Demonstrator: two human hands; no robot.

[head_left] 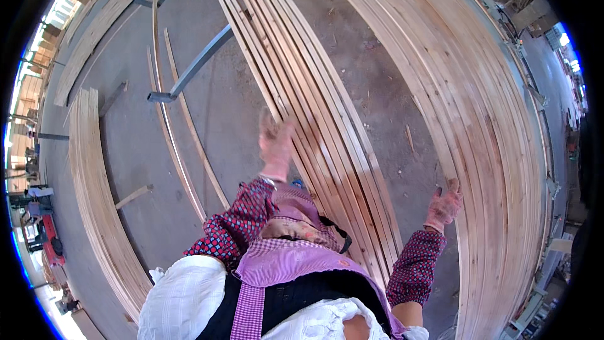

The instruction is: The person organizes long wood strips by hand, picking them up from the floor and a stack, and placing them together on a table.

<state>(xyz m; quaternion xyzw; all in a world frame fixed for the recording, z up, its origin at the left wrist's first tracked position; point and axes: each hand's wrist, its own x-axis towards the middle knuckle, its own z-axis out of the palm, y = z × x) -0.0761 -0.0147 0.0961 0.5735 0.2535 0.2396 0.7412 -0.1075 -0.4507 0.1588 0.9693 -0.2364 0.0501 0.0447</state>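
Note:
My left hand (275,145), in a pink work glove, is at the left edge of a long bundle of narrow wooden strips (321,113) in the middle. Motion smears its fingers, so their grip does not show. My right hand (444,204), gloved in the same pink, has its fingers bent at the near left edge of a wide layer of wooden boards (484,151). It seems to grip the outermost board there, though the fingertips are partly hidden. Patterned sleeve covers reach up both forearms.
A grey metal bar (195,63) juts out left of the strips. Several thin loose strips (182,107) lie beyond it. At the far left is another stack of boards (94,182), with more boards (110,25) behind. Wood scraps (409,137) litter the concrete floor.

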